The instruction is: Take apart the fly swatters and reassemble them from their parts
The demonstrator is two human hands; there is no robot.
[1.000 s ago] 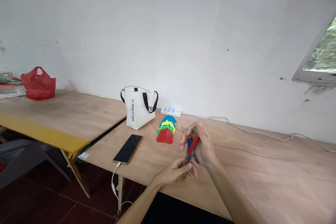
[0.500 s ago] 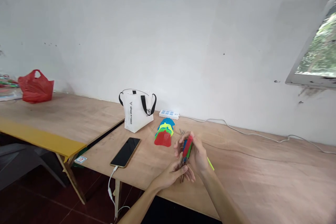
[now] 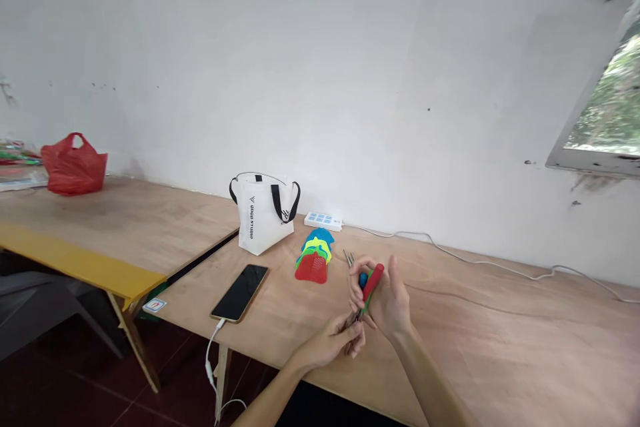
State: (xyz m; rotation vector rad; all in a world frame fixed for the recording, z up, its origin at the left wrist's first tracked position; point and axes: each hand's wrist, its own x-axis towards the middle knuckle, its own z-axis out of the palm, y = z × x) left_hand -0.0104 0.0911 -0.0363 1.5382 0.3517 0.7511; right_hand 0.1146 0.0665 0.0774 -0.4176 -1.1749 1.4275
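Here, in the head view, both hands meet over the near edge of the wooden counter [image 3: 500, 347]. The right hand [image 3: 387, 300] is clenched around a bundle of handles [image 3: 370, 282], red, blue and green, which tilts up and to the right above the counter. The left hand [image 3: 335, 340] grasps the lower end of the same bundle, where thin dark metal rods stick out; its fingers [image 3: 356, 337] close around them. Just behind the hands, a fanned stack of mesh heads [image 3: 313, 257] in red, green, yellow and blue lies flat on the counter, with a few loose metal rods [image 3: 349, 257] beside it. A white tote bag [image 3: 264, 212] stands upright further back to the left, near a white power strip [image 3: 324, 219] by the wall. A dark phone [image 3: 240, 283] lies flat with a cable plugged in near the counter's left edge. A red plastic bag [image 3: 73, 164] sits far left on a neighbouring counter.
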